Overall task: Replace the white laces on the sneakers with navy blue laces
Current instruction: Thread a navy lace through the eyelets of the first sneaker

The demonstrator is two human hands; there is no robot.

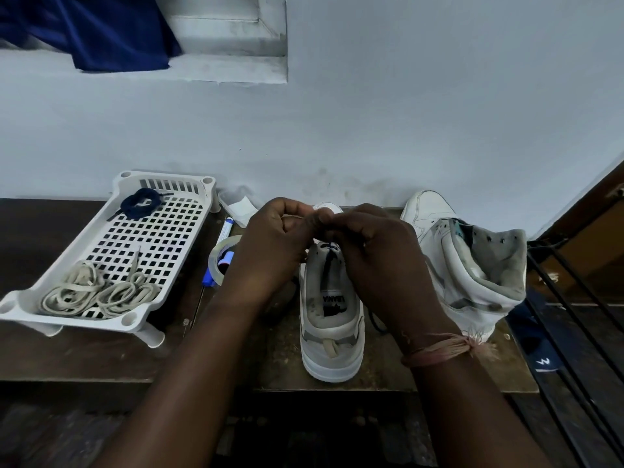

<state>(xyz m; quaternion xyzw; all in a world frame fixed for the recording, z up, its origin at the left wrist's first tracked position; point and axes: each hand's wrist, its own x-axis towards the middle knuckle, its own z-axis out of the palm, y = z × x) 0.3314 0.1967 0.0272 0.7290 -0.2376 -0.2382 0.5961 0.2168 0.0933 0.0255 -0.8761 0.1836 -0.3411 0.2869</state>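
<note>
A white sneaker (332, 312) is shown standing upright on a dark wooden table (84, 352), heel toward the viewer and toe toward the pale wall (405, 113). Above its tongue, the left hand (273, 244) and the right hand (374, 255) are brought together, fingers curled; something small is pinched between them, but what is gripped is hidden by the fingers. A navy blue lace (328, 261) is seen running down the tongue just below the hands, and a dark strand (376, 320) lies on the table beside the sneaker's right flank. A thread band (439, 349) is tied around the right wrist.

To the right of this sneaker, a second white sneaker (469, 261) is seen unlaced, its tongue pulled open and its eyelets bare. To the left of the central sneaker, a white perforated plastic tray (189, 231) stands on short legs. Bundled white laces (98, 292) lie at the tray's near end, and a coiled navy blue lace (140, 204) lies at its far end. Between tray and central sneaker, a roll of clear tape (217, 255), a blue-capped marker (225, 228) and a small clear packet (241, 207) are visible. A blue cloth (94, 32) hangs over a ledge in the wall, far above the tray.
</note>
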